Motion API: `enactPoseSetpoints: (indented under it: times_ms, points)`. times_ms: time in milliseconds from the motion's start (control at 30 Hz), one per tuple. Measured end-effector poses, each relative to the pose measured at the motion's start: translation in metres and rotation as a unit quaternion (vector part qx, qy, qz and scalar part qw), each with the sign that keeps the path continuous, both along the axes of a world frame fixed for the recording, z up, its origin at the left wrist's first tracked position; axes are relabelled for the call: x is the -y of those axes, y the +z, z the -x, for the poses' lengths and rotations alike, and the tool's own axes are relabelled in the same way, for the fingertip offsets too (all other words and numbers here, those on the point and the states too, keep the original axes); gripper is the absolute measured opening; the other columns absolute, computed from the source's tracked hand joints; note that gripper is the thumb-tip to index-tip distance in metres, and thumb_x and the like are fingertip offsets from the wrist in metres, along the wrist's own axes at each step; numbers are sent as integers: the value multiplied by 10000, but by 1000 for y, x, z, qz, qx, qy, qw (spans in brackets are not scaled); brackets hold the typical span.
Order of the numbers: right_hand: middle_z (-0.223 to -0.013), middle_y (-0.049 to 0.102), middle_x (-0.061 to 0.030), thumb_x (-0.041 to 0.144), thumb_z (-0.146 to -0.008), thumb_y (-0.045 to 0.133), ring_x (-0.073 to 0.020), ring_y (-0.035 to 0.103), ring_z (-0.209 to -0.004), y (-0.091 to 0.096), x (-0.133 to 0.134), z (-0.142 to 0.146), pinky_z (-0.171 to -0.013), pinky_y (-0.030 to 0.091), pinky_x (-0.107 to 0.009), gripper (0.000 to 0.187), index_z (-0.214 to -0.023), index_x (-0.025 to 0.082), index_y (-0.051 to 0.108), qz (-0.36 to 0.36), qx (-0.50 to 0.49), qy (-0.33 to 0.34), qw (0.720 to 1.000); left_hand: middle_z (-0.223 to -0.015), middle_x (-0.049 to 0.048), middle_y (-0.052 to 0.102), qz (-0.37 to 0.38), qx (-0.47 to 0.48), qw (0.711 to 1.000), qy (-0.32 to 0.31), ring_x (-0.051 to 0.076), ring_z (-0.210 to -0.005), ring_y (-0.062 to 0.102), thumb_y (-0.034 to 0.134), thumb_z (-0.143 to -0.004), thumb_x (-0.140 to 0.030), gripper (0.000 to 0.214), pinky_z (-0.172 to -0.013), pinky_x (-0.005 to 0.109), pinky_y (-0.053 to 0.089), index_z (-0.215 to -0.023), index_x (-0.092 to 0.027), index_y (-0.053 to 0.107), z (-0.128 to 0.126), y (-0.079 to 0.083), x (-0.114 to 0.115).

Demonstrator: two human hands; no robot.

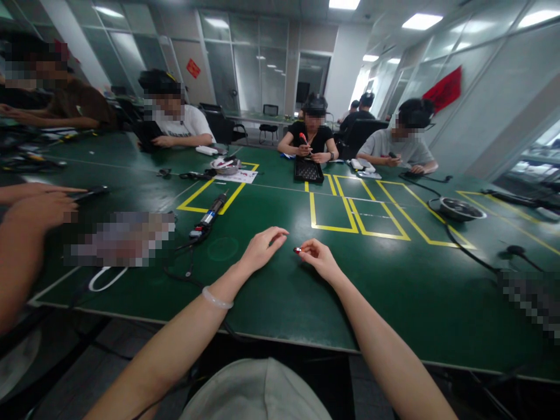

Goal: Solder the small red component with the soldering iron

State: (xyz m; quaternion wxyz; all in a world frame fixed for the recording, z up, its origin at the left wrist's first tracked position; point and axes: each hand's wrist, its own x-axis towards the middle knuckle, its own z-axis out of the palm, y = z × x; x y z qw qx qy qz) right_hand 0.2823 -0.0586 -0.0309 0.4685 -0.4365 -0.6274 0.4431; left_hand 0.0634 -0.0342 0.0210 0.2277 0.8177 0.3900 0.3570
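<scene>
- The cylindrical tool [212, 213] lies on the green counter [271, 315], its slim tip pointing away from the wearer, across the edge of a yellow tape outline [196, 195].
- Right of the cylindrical tool and nearer the wearer, the left hand [263, 247] is open above the counter, fingers extended and slightly curved, a pale bracelet [217, 298] on its wrist.
- Farther right of the tool, the right hand [321, 258] pinches a small red piece [297, 250] between thumb and fingertips, near the left hand but apart from it.
- Beyond the tool sit a round basket [226, 166] and a printed sheet [244, 177].
- Beyond it to the right, a black tray [308, 171] stands before a co-worker in black [326, 140].
</scene>
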Motion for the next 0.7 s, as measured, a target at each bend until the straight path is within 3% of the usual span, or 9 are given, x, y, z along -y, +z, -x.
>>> enactPoseSetpoints:
  times_ms: [167, 267, 333, 433, 567, 700]
  points:
    - [-812, 632, -22, 433, -767, 699, -134, 586, -692, -4, -3, -3, -652, 485, -266, 319, -917, 177, 581, -8, 9, -12, 1000, -1188, 72, 628, -57, -93, 980, 168, 221, -1085, 584, 330, -951, -451, 421, -959, 350, 431, -1176, -217, 597, 67, 12, -28]
    - [-801, 628, -18, 428, -775, 690, -127, 578, -675, -5, -3, -1, -632, 472, -257, 313, -918, 172, 582, -7, 22, -7, 1000, -1408, 170, 464, -74, -232, 916, 318, 351, -1251, 465, 459, -876, -475, 557, -1024, 478, 361, -1340, -168, 484, 117, 6, -40]
    - [-795, 631, -16, 429, -777, 684, -124, 574, -662, -5, -3, 0, -618, 464, -253, 312, -917, 170, 581, -4, 30, 0, 1000, -1456, 234, 390, -33, -310, 875, 371, 417, -1279, 419, 516, -831, -484, 678, -1026, 544, 328, -1394, -122, 408, 142, -2, -43]
    - [-788, 633, -15, 431, -775, 680, -127, 576, -664, -3, -1, 0, -618, 461, -253, 312, -911, 171, 577, -5, 34, 3, 999, -1380, 266, 463, 47, -361, 853, 374, 426, -1192, 501, 487, -835, -473, 690, -936, 543, 399, -1408, -109, 360, 162, -13, -45]
    - [-787, 623, -12, 434, -778, 670, -128, 559, -658, 0, 0, 0, -609, 449, -250, 302, -902, 177, 573, -17, 51, -14, 998, -1291, 247, 536, 98, -353, 857, 363, 396, -1069, 590, 476, -825, -448, 617, -803, 482, 476, -1360, -146, 416, 175, -15, -54]
    - [-754, 604, 3, 415, -788, 660, -114, 508, -607, 0, 1, -1, -570, 408, -237, 272, -896, 177, 583, -26, 80, -20, 996, -1179, 203, 620, 106, -334, 874, 337, 359, -976, 631, 531, -787, -456, 556, -775, 444, 484, -1270, -181, 516, 193, -14, -65]
